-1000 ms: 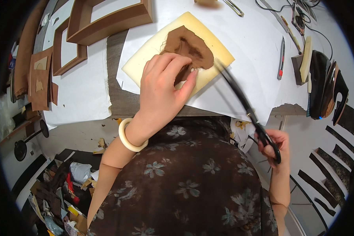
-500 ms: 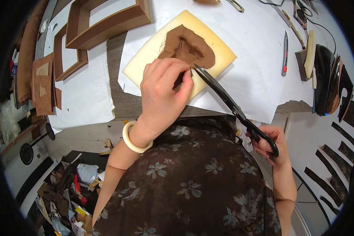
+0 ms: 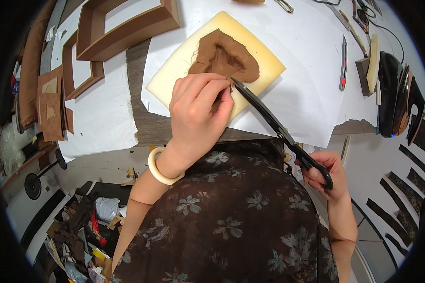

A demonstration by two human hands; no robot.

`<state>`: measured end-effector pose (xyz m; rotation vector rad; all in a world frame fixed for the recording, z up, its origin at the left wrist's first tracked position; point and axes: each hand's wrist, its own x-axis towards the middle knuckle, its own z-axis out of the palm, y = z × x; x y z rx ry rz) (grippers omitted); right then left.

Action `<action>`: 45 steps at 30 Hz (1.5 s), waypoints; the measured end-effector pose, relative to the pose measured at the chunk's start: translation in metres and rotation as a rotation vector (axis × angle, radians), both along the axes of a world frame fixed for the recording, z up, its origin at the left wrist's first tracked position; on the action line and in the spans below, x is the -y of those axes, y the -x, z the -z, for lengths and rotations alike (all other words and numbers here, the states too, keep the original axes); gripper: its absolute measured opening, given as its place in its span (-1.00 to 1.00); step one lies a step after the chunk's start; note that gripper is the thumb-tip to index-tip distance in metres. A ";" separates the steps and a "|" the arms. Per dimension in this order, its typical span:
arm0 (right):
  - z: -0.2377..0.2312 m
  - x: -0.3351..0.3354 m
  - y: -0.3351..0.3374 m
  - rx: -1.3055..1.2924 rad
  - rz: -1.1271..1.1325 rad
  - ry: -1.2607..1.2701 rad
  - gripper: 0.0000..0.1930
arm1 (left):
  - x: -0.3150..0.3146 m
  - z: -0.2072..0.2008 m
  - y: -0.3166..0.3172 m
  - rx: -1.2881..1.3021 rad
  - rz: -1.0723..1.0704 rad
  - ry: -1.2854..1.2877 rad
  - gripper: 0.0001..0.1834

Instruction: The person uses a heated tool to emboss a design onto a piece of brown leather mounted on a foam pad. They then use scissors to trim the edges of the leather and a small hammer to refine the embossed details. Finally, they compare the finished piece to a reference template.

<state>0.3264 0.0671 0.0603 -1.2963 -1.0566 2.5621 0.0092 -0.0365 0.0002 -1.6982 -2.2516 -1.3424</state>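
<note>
A piece of brown fabric (image 3: pixel 229 59) with a darker smudge in its middle and loose threads at its left edge lies on a pale yellow foam pad (image 3: pixel 170 89). My left hand (image 3: pixel 200 101) is closed in a pinch on the near edge of the fabric; the fingers hide most of what they grip. Black scissors (image 3: pixel 278 129) are in my right hand (image 3: pixel 326 177), its fingers through and around the handles. The blades point up and left, almost closed, with their tips beside my left fingertips at the fabric's edge.
Brown open frames (image 3: pixel 127 30) stand at the far left, above brown cut pieces (image 3: pixel 51 104). White paper (image 3: pixel 307 104) lies under the pad. A utility knife (image 3: pixel 343 63) and a pale block (image 3: pixel 372 63) lie to the right. Dark strips (image 3: pixel 389 221) hang at the lower right.
Both hands and the scissors have barely shifted. The scissor tips sit slightly further left, nearer my left fingertips.
</note>
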 end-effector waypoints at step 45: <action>0.051 -0.038 0.169 -0.124 -0.221 -1.785 -0.70 | 0.000 0.003 -0.002 0.284 -0.080 -0.005 -0.80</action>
